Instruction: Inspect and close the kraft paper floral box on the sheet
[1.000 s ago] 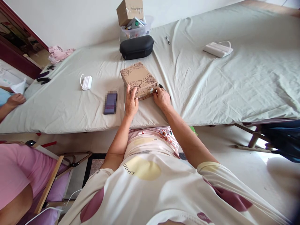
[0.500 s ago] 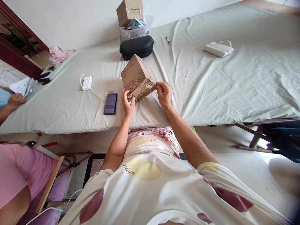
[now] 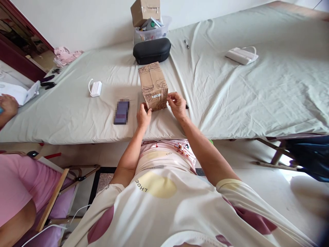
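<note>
A brown cardboard box (image 3: 155,84) with black scribbled lines and small white print stands on the cloth-covered bed before me. My left hand (image 3: 144,116) grips its lower left corner, thumb at the near bottom edge. At the right edge, my right hand (image 3: 177,104) has thumb and fingers pinched on the cardboard. A short black tip (image 3: 187,106) pokes out beside that hand; I cannot tell what it belongs to or whether it is held. Left of the box lies a phone (image 3: 121,112), its screen partly pixelated.
Behind the box sit a black zip case (image 3: 151,50) and a clear plastic bin (image 3: 154,33) topped by another carton (image 3: 145,12). A white charger (image 3: 96,89), a pen (image 3: 186,44) and a white power strip (image 3: 242,55) lie around. Another person's hand (image 3: 8,106) is at far left.
The box has turned and tipped down, so its printed side faces me more squarely. My right hand has shifted slightly left and down. The other person's hand has moved left.
</note>
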Tool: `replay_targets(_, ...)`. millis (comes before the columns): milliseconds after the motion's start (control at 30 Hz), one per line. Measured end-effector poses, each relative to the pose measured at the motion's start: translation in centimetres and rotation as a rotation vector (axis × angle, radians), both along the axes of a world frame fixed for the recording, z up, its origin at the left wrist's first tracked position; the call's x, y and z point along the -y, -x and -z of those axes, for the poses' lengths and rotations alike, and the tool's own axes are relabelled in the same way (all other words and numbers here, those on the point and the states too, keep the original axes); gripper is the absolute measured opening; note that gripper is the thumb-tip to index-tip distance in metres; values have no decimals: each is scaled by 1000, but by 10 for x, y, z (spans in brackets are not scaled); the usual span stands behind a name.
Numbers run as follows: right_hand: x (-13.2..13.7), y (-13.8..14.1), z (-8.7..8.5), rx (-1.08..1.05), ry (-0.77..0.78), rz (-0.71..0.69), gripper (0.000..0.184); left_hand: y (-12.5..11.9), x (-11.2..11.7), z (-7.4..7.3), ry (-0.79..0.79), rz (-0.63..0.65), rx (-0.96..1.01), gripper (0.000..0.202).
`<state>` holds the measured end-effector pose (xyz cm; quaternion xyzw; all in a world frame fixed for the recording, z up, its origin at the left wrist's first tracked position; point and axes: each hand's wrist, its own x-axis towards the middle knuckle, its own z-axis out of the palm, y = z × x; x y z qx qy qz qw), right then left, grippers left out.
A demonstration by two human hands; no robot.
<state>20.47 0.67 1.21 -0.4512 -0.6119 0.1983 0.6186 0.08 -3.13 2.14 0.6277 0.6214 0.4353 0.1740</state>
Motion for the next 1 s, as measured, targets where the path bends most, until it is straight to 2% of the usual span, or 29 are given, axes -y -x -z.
replay_targets(100, 7, -1, -6, 202, 133, 29, 13, 2, -2, 1, 14, -2, -6, 27)
replay_targets(233, 14, -2, -11, 568, 341, 130, 13, 4, -4, -1, 5, -3, -15, 20)
replay_targets(333, 15, -2, -12, 660, 372, 174, 14, 5, -3, -2, 0, 0, -14, 18)
replay_targets(433, 13, -4, -10, 570, 279, 155, 16, 5, -3, -1, 6, 27, -5, 18)
replay_targets(567, 13, -6, -10, 373, 38, 145, 14, 7, -5, 1, 26, 73, -2, 12)
replay_targets(700, 19, -2, -13, 308, -126, 76, 13, 6, -4, 3, 4, 60, 48, 11)
replay_targets(800, 23, 3, -16, 311, -202, 61, 18, 4, -1, 3, -3, 45, 118, 30)
replay_targets(933, 29, 10, -19, 359, -234, 22, 29, -1, 1, 1, -88, -30, 325, 88)
replay_targets(1000, 32, 14, -20, 396, -239, -47, 34, -2, 1, -1, -108, -61, 422, 104)
